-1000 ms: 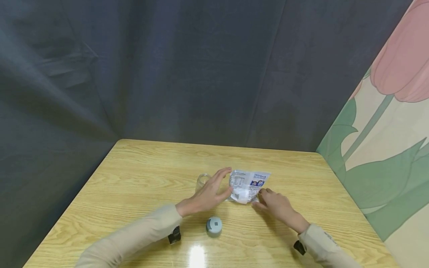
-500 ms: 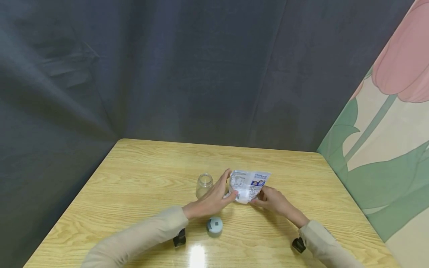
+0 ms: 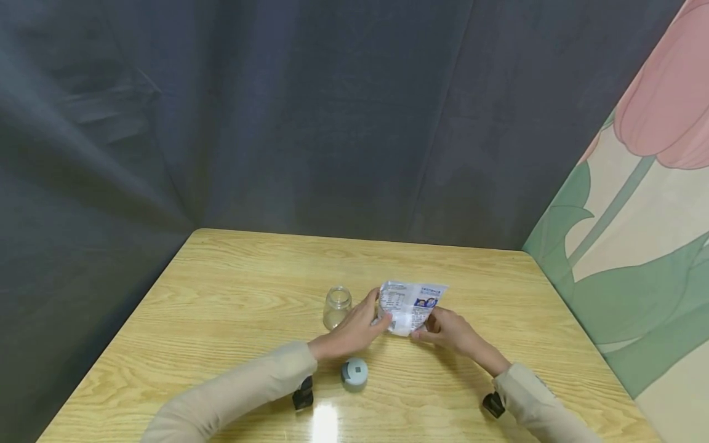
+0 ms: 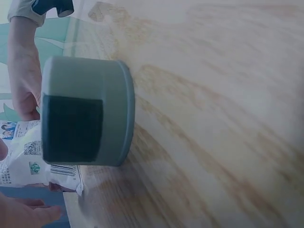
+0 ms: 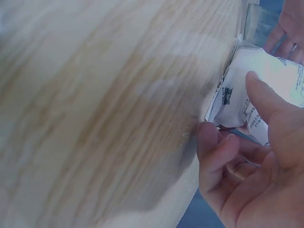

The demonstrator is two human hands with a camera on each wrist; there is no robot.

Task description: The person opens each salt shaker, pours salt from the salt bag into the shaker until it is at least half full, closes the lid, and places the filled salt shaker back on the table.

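- While its thumb lies over the printed face of the packet (image 3: 404, 307), the right hand (image 3: 451, 332) curls its fingers behind the lower right edge: this grip is holding the packet.
- At the opposite edge, the left hand (image 3: 354, 329) has a looser grip, thumb over the face, fingers nearly straight; how hard they press, I cannot tell.
- Between both hands the packet leans upright, its base low by the table (image 3: 266, 283); whether it rests there is unclear.
- My judgement: the step in hand is taking hold of the packet, and the next move calls for firmer left fingers, so both sides share the load without crushing it.
- Just beyond the left hand a clear jar (image 3: 335, 307) stands upright, mouth uncovered; moving leftward would need care there.
- Nearer the camera stands a round grey-blue canister (image 3: 354, 374), apart from the packet.
- Behind the table hangs a dark curtain (image 3: 343, 123).
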